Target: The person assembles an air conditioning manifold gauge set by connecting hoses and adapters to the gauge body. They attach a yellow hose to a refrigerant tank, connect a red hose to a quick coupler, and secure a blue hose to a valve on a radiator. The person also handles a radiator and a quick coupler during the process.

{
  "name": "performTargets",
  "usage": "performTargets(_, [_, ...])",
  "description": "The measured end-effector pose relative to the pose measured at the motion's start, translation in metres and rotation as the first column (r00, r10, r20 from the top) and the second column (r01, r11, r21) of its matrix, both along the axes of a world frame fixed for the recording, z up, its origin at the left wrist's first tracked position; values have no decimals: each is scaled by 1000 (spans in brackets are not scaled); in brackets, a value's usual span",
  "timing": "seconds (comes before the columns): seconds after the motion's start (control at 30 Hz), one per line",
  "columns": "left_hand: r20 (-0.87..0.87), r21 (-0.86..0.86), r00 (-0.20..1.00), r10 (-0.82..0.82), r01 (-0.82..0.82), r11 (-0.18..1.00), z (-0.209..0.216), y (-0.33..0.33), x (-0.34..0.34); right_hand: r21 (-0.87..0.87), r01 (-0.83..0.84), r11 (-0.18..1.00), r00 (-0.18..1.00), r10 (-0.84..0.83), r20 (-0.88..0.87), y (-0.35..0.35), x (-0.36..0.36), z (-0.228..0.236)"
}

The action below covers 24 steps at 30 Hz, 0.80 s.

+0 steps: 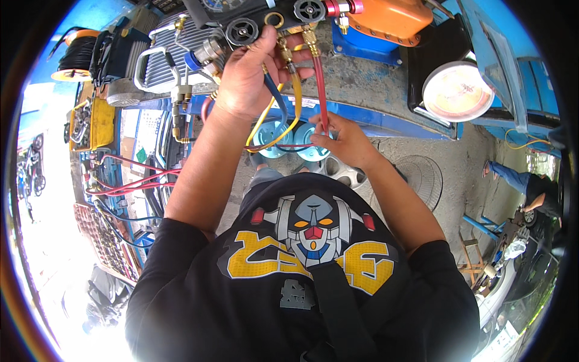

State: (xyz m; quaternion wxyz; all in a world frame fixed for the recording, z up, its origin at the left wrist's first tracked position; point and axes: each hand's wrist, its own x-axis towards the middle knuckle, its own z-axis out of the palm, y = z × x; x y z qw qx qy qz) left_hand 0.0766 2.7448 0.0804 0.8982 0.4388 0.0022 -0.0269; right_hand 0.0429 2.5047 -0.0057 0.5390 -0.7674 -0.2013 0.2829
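my left hand (244, 78) is raised to the black gauge manifold with round black knobs (265, 24), the fingers curled in around the brass hose fittings (283, 48) that hang just under it. the thumb lies toward the knob side and the fingertips wrap the fitting of the yellow rubber hose (295, 99); the thin blue hose (276, 99) runs down from under my palm. the grip looks closed, though exactly which fitting sits between the fingertips i cannot tell.

my right hand (344, 140) is lower and nearer my chest, thumb and forefinger pressed together on the thin red rubber hose (321, 90), which drops straight from a brass fitting on the manifold to my fingers. the other fingers are folded loosely beneath.

the yellow hose loops down between my two hands and curves back up. behind the loop, just beside my right hand, stand two round light-blue caps (289, 140), side by side and touching.

at the top right, an orange moulded casing (392, 21) sits beside the manifold, with a round white-faced disc (457, 90) lower to its right. to the left of my left forearm is a ribbed silver condenser with bent metal pipes (166, 57), and further left a coil of black cable on an orange reel (75, 54). red hoses (132, 178) trail across the left side.
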Motion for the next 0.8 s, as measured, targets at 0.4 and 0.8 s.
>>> performTargets(0.4, [71,197,997,12,-26,980,0,-41,-20,-434,-27,900,985,-50,-165,-120,-51,-140])
performTargets(0.8, [-211,460,976,-45,140,877,-26,-71,-52,529,178,829,969,-54,-243,-57,-5,0])
